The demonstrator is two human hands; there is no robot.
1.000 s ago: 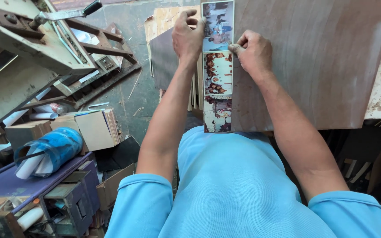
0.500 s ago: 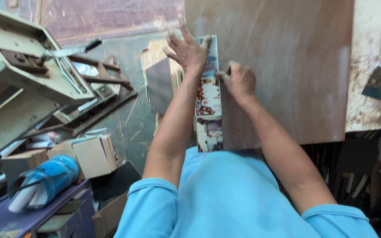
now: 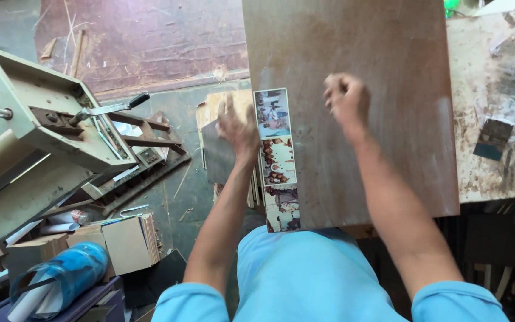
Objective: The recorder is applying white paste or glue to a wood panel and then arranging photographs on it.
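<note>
Place: a small craft workshop is being shown, seemingly for mounting or binding printed work.
Machinery: a heavy grey-green lever-operated machine (image 3: 43, 125) is being kept on the floor at left.
Work surface: a large brown board (image 3: 359, 89) is being used on a glue-stained, scarred workbench (image 3: 496, 119).
Materials: stacked cardboard sheets (image 3: 132, 241) and rolled paper are being stored below.
Floor: scraps are being left lying about.

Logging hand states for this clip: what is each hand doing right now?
Left hand: open, fingers spread, beside the photo strip at the board edge; holds nothing.
Right hand: loosely curled over the board, empty.
</note>
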